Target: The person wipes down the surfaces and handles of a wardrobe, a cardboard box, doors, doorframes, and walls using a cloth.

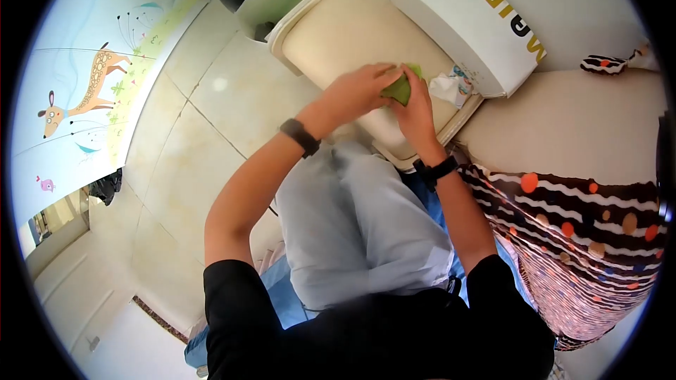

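Far left: A pale panel (77, 35) printed with a deer and plants stands over the tiled floor (165, 169), a black bag (107, 187) near its lower edge.
Floor space: Bare tiles run between the panel and the cream stand (338, 24), left of the person's forearm.
Left hand: It reaches over the near part of the stand, fingers (380, 74) bent and closed on the left side of a small green object (398, 91). A dark band (300, 136) circles the wrist.
Green object: It is held up between both hands, in front of the knees of the grey trousers (352, 225); its exact kind cannot be told.
Right hand: Its fingers (417, 84) are curled around the object's right side, gripping it together with the left hand. Another dark band (436, 171) is on this wrist.
Tissue: A crumpled white tissue (445, 89) lies just right of the right hand, near the stand's edge.
White box: A long box (468, 24) with gold and black letters rests on the stand's right side; its contents cannot be seen.
Stand edge: The raised rim curves round the upper left and runs down beside the beige couch (563, 123).
Far right: A striped, dotted cloth (577, 239) drapes over the couch.
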Tool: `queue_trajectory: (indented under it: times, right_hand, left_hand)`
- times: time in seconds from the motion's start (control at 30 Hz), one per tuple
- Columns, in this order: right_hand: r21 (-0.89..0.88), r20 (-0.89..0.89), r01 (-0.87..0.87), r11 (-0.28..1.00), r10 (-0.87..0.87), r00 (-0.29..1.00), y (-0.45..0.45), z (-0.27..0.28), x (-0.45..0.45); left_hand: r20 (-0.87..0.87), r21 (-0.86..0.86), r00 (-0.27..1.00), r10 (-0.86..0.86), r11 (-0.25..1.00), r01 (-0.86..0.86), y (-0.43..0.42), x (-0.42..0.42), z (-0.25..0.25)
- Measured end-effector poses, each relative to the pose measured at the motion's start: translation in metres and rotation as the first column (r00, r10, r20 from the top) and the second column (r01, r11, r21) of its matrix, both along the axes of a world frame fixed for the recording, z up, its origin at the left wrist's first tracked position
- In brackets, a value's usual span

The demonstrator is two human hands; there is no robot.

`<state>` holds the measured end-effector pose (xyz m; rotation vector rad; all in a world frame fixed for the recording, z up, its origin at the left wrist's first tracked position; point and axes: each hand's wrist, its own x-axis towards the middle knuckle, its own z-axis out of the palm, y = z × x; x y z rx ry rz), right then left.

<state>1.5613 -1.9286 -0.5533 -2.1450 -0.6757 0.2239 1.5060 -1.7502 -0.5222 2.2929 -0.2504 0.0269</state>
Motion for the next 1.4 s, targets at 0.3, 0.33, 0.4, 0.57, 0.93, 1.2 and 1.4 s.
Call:
queue_trajectory:
  times: [0.3,0.33,0.4,0.57,0.93,1.2,1.4]
  right_hand:
    - [0.094,0.139,-0.151,0.984,0.137,0.981,0.074,-0.024,0.031]
    - [0.119,0.154,-0.154,0.981,0.135,0.979,0.078,-0.027,0.039]
    - [0.077,0.200,-0.148,0.986,0.130,0.971,0.076,-0.028,0.062]
    - [-0.116,0.147,0.016,0.993,0.001,0.989,0.041,-0.015,0.080]
    - [-0.185,0.196,0.018,0.983,0.019,0.980,-0.003,-0.004,-0.014]
    - [-0.068,0.241,-0.145,0.987,0.157,0.958,0.086,-0.025,0.001]
    - [0.076,0.232,-0.098,0.992,0.078,0.970,0.167,-0.046,0.040]
  left_hand:
    - [0.074,0.063,0.911,0.406,0.910,-0.411,0.019,0.006,-0.028]
    - [0.122,0.078,0.907,0.403,0.907,-0.414,0.022,0.018,-0.033]
    - [0.215,0.106,0.893,0.395,0.900,-0.424,0.021,0.041,-0.043]
    - [0.217,0.157,0.929,0.301,0.928,-0.338,-0.010,0.079,-0.045]
    - [0.048,0.191,0.992,0.114,0.974,-0.121,-0.044,-0.007,-0.023]
    - [0.091,0.359,0.933,0.347,0.863,-0.356,0.024,-0.015,-0.034]
    - [0.051,0.456,0.878,0.477,0.771,-0.445,0.090,0.031,-0.020]
